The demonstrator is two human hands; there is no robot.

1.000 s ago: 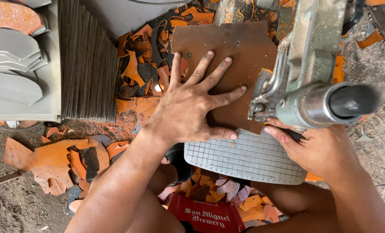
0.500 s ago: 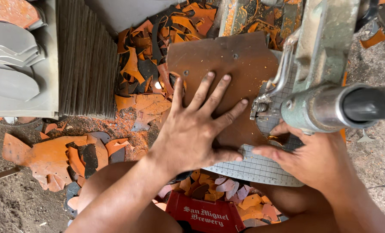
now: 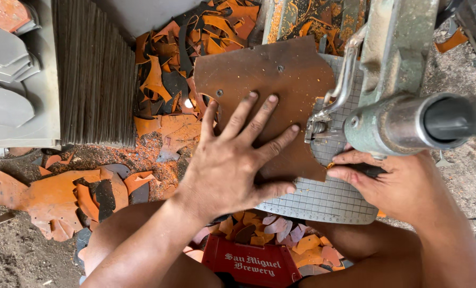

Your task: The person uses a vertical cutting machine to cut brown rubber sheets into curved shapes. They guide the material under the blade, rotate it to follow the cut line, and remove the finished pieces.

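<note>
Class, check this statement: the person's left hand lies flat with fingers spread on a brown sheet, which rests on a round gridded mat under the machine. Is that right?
Not quite. In the head view the left hand does lie flat, fingers spread, on the brown sheet, but the gridded mat under the machine is not round: it is rectangular with rounded corners.

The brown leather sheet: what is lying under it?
Under the brown leather sheet lies a grey gridded plate, visible at its lower and right edges. The left hand presses the sheet flat. How far the plate extends beneath it is hidden.
</note>
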